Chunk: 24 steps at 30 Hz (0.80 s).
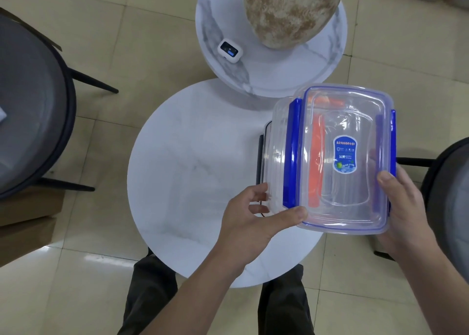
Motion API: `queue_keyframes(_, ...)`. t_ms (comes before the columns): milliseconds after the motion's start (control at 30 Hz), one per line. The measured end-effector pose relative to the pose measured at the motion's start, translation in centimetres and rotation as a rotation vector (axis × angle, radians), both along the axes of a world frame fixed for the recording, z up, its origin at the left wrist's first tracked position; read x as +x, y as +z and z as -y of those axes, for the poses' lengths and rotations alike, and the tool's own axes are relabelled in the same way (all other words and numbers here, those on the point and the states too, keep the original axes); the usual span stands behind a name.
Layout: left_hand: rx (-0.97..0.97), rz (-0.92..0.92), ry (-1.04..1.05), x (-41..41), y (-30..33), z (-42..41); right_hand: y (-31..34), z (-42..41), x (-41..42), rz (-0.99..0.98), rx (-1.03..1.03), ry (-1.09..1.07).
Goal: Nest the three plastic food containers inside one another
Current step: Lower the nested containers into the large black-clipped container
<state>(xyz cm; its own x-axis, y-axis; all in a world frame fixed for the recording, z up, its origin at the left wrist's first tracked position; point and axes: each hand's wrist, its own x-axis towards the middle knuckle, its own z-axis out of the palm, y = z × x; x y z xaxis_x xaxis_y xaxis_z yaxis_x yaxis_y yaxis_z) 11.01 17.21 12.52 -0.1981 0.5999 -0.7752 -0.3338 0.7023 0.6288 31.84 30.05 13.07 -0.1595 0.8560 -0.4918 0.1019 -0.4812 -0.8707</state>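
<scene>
Head view: we hold the blue-latched container [345, 157] over the round table [193, 162] at three o'clock — long axis twelve-to-six. Left hand [256, 220] and right hand [403, 207] both clasp its near corners; orange-latched container [315, 157] shows inside.

Light: we see bright, even indoor lighting from overhead.
Glare: soft sheen on the floor tiles [106, 258] and clear container lid [355, 172].
Shadows: faint and diffuse.
Edges: we notice wide-angle bending, slight softness.

blue label [344, 155] on lid, print unreadable
</scene>
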Motion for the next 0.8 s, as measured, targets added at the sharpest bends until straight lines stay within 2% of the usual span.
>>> queue_keyframes(300, -0.057, -0.131, 0.057, 0.4, 2.7, -0.5, 2.2, 0.3, -0.5, 0.170, 0.067, -0.016)
queue_keyframes(433, -0.108, -0.261, 0.041, 0.9, 3.9, -0.8, 3.0, -0.1, -1.0, 0.393, 0.162, 0.025)
queue_keyframes(533, -0.105, -0.382, -0.037, 1.0, 5.2, -1.0, 4.6, -0.1, -1.9, 0.641, 0.228, 0.107)
queue_keyframes(600, -0.087, -0.463, -0.117, 0.9, 6.9, -1.4, 6.8, 0.1, -2.4, 0.739, 0.294, 0.196)
queue_keyframes(700, -0.046, -0.560, -0.200, 0.5, 9.8, -2.2, 10.2, 0.4, -3.1, 0.773, 0.356, 0.311)
queue_keyframes(800, 0.035, -0.646, -0.222, -0.4, 12.6, -3.2, 13.0, -0.2, -3.6, 0.782, 0.396, 0.322)
